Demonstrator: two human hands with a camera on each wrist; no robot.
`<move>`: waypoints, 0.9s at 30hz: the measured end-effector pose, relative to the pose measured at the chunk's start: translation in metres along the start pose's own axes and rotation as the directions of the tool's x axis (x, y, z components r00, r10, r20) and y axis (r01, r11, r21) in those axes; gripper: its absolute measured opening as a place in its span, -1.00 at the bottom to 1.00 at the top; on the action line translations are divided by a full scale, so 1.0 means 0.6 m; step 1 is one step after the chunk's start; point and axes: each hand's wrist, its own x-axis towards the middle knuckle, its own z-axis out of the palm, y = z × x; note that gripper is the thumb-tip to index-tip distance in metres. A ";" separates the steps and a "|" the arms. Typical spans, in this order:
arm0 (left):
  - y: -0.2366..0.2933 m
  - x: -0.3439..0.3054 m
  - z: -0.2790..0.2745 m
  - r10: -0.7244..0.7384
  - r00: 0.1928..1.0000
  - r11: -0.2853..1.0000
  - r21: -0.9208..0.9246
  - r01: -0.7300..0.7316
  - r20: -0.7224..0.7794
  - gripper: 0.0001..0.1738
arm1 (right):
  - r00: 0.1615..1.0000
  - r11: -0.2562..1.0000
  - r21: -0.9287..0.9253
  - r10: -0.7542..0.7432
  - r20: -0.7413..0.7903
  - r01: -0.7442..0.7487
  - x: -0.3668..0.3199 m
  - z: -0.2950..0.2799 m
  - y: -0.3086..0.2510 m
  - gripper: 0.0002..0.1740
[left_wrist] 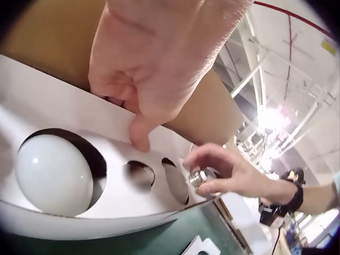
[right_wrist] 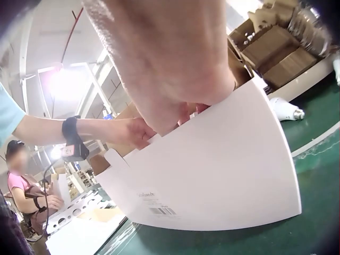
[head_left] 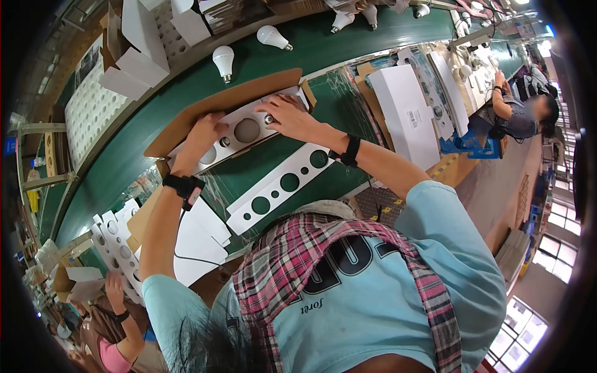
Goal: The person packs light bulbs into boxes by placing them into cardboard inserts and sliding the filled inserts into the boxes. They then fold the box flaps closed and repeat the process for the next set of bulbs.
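A long box (head_left: 224,93), brown inside and white outside (right_wrist: 212,164), holds a white insert (left_wrist: 116,164) with round holes. The left hand (head_left: 207,133) grips the insert's far edge, thumb on its face and fingers tucked behind, beside the brown wall. Toward the other end, the right hand (head_left: 289,118) pinches a bulb's metal base (left_wrist: 197,178) between thumb and fingers, at a hole in the insert; the bulb's glass is mostly hidden. A white bulb dome (left_wrist: 53,175) shows in a large hole. In the right wrist view the box wall hides the right fingertips.
Nearer the body lies another holed white strip (head_left: 237,220). Loose bulbs (head_left: 223,63) rest beyond the box on the green surface (head_left: 186,78). A closed white box (head_left: 404,112) stands right, flat white card (head_left: 199,245) lies left. Other people sit at both sides.
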 end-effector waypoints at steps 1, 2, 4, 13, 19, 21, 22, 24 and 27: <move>0.003 -0.003 0.006 -0.032 0.999 0.999 0.019 0.032 -0.006 -0.60 | 0.999 1.000 -0.018 0.024 0.044 -0.024 0.000 -0.003 -0.001 -0.61; 0.007 -0.006 0.009 -0.064 0.998 0.997 0.040 0.065 -0.014 -0.60 | 0.995 0.998 -0.036 0.048 0.086 -0.045 0.000 -0.004 -0.001 -0.58; 0.009 -0.010 0.006 -0.128 0.992 0.992 0.007 0.128 -0.024 -0.57 | 0.996 0.997 -0.075 0.025 0.083 -0.019 -0.002 -0.004 0.002 -0.55; 0.000 0.027 -0.047 -0.059 0.888 0.978 -0.150 0.142 0.456 -0.17 | 0.999 0.997 -0.081 0.009 0.032 -0.007 -0.001 -0.009 -0.007 -0.50; 0.018 -0.004 -0.022 -0.087 0.973 0.983 0.176 0.049 0.216 -0.38 | 0.997 0.997 -0.072 0.039 0.073 -0.034 -0.003 -0.013 -0.013 -0.55; 0.074 -0.032 -0.028 -0.152 0.987 0.972 0.188 0.140 0.054 -0.50 | 0.995 0.998 -0.042 0.049 0.083 -0.046 0.000 -0.012 -0.011 -0.57; 0.065 -0.052 -0.017 0.222 0.952 0.958 0.227 -0.173 -0.213 -0.60 | 0.996 0.999 -0.035 0.044 0.072 -0.041 0.000 -0.010 -0.007 -0.57; 0.065 -0.082 -0.031 0.401 0.898 0.898 0.271 -0.346 -0.183 -0.59 | 0.998 0.999 -0.029 0.037 0.059 -0.036 0.000 -0.009 -0.003 -0.57; 0.048 -0.094 -0.043 0.368 0.929 0.910 0.194 -0.367 0.033 -0.56 | 0.999 0.999 -0.031 0.020 0.051 -0.018 0.002 -0.012 -0.004 -0.56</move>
